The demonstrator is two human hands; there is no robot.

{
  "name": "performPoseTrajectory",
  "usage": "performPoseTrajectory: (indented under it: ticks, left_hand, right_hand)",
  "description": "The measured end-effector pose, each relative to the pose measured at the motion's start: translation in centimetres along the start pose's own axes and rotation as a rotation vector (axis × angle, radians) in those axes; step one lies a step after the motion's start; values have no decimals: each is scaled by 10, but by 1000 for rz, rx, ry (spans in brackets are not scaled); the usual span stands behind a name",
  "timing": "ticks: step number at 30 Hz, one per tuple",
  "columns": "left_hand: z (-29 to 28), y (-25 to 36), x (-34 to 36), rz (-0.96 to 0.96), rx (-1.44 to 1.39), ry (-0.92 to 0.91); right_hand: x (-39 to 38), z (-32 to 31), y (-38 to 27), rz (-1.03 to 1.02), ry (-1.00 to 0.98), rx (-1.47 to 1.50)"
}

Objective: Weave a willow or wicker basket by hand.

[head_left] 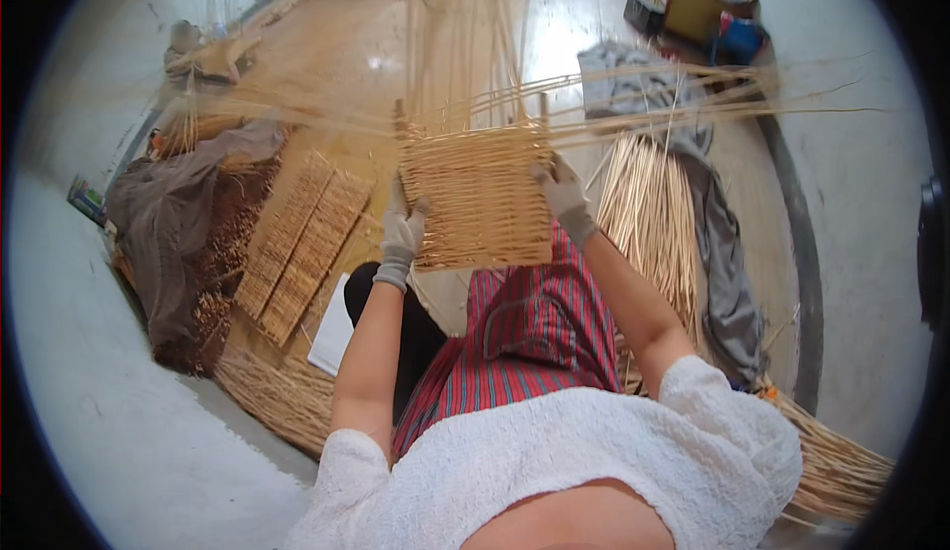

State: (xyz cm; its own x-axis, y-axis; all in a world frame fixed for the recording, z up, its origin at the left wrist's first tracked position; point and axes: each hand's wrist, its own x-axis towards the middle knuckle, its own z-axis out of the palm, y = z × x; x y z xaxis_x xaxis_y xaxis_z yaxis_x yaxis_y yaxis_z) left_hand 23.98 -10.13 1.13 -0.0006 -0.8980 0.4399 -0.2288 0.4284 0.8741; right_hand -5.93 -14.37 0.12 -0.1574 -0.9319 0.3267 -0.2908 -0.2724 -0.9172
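A woven wicker panel, straw-coloured and nearly square, is held up in front of me between both hands. Long loose wicker rods fan out from its far edge, ahead and to both sides, some blurred by motion. My left hand, in a pale work glove, is closed round the panel's left edge, thumb on the near face. Gripping the right edge is my right hand, gloved the same way. Its fingertips lie on the weave, and the other fingers are partly hidden behind. Below the panel, a red striped cloth covers my lap.
Two flat woven panels lie on the floor to the left, beside a bundle of rods under a dark cloth. At right, a sheaf of pale rods rests by a grey cloth. A box of items stands far right.
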Motion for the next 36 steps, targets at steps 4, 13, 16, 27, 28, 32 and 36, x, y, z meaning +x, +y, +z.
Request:
performPoseTrajectory:
  ticks: [4, 13, 16, 27, 28, 32, 36]
  left_hand:
    - [-13, -110, -64, -459, 288, 35]
    - [35, -67, -88, -306, 698, 358]
    - [57, -18, -48, -43, 910, -60]
    - [74, -14, 50, -370, 969, -384]
    - [72, -10, 54, -382, 987, -400]
    - [64, -20, 50, -292, 999, -352]
    - [60, -50, 11, -175, 707, -150]
  right_hand:
    - [-52, 47, 46, 232, -328, -497]
    - [-38, 25, -23, -70, -479, -858]
    - [-24, 32, -25, -527, -331, -967]
    - [23, 63, -6, -422, -332, -1170]
    - [24, 63, -7, -417, -347, -1165]
    - [37, 59, -16, -334, -434, -1023]
    - [30, 50, 13, -562, -297, -1036]
